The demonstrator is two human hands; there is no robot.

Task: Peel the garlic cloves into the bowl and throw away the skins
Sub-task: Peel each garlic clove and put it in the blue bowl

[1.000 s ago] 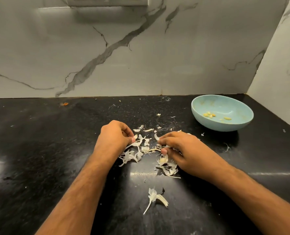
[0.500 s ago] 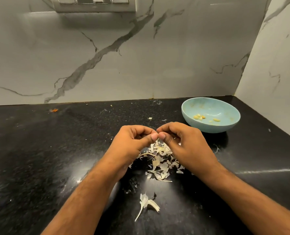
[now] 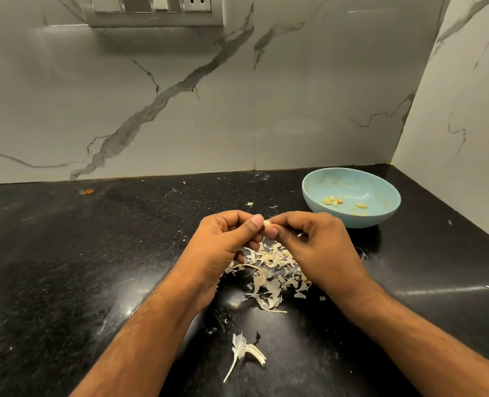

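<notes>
I see two hands, left (image 3: 223,247) and right (image 3: 317,247), pinching one clove (image 3: 266,223) between them. One bowl (image 3: 317,193) holds about six peeled cloves (image 3: 335,201). One heap of skins (image 3: 269,276), one stray husk (image 3: 244,352).

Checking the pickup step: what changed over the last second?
Both hands rose off the skin pile and met above it: left hand and right hand now pinch a small clove between the fingertips. Skins ended up bunched tighter. Bowl with its cloves and the stray skin near the front stayed put.
</notes>
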